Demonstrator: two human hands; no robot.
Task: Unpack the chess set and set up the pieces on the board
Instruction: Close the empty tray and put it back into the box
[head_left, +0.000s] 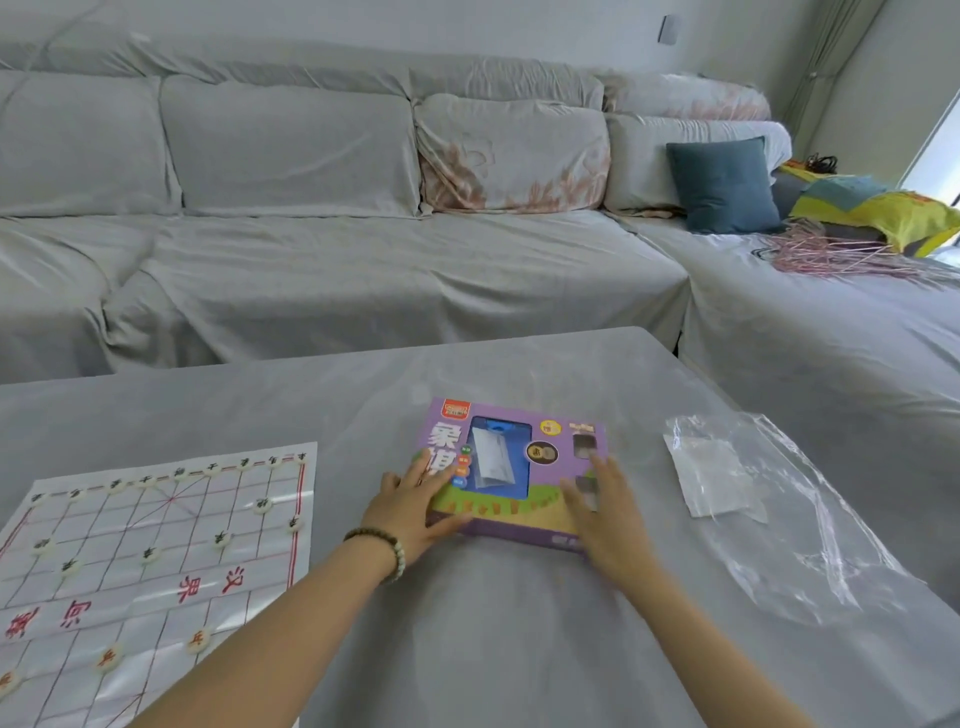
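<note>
Your left grip (415, 506) and right grip (605, 514) lie flat on the purple chess box (519, 512), fingers straight, clasping nothing. The box sits mid-worktop (467, 623), right of the board (156, 545). It is probably light, stiff card, so take it by its side edges. The cloth cover may slide. A sofa (363, 260) stands behind.

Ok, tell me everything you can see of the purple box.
The box is flat, purple and looks like printed card. It has a red logo at its far left corner, large pale characters, round badges and a green and yellow strip along the near edge. A clear window in the top shows a blue tray with something pale inside. It lies face up on the grey table, between the board and a clear bag. The left hand and right hand rest on its near corners.
</note>
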